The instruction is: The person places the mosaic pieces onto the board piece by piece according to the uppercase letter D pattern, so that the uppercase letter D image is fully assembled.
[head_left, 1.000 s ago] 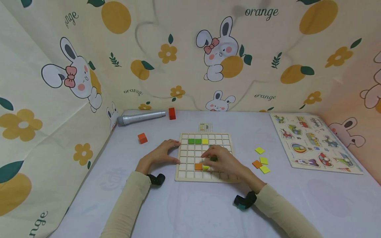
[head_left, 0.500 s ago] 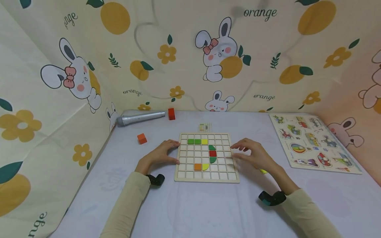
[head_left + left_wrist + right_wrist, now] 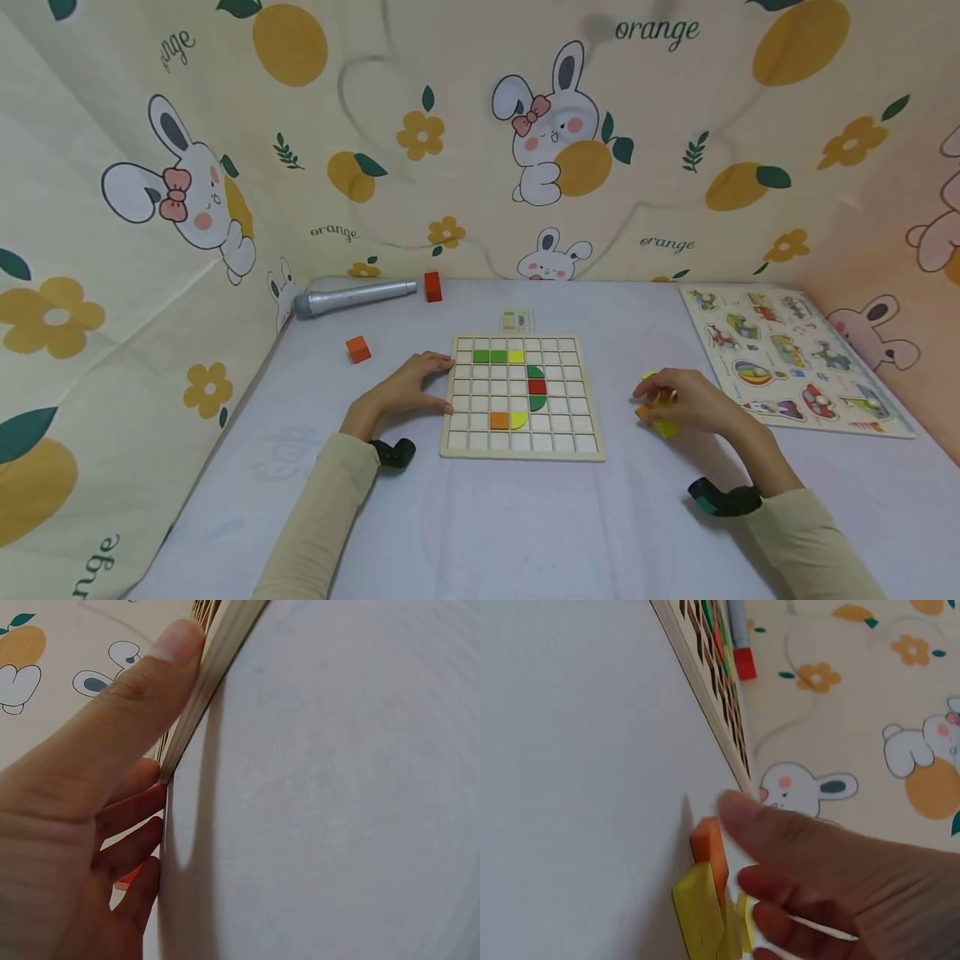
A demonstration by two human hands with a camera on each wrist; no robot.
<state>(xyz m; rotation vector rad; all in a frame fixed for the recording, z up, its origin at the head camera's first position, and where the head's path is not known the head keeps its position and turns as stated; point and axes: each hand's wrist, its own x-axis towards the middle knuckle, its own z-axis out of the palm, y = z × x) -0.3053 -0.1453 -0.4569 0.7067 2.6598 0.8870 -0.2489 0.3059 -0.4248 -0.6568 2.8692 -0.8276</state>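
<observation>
A wooden grid board [image 3: 468, 442] lies mid-table. Two green squares [image 3: 490, 357] and a yellow square [image 3: 516, 357] sit in an upper row. Right of centre, a red square [image 3: 536, 387] stands between two rounded green tiles; lower down, an orange square [image 3: 499, 421] adjoins a rounded yellow tile [image 3: 518, 421]. My left hand [image 3: 405, 387] touches the board's left edge with thumb and fingertips. Over the loose tiles right of the board hovers my right hand [image 3: 693, 400], its thumb and fingers apart. Beneath it show an orange tile [image 3: 711, 851] and several yellow tiles [image 3: 699, 907], partly hidden.
A small printed card [image 3: 517, 321] lies behind the board. Toward the back left are a silver microphone [image 3: 360, 297], a red block [image 3: 432, 287] and an orange block [image 3: 358, 349]. A picture puzzle board [image 3: 802, 362] lies at the right. Patterned cloth walls [image 3: 465, 50] surround the table.
My right hand has left the grid board and moved right to the loose tiles. The two green rounded tiles and red square, partly covered before, are now uncovered. My left hand stays put.
</observation>
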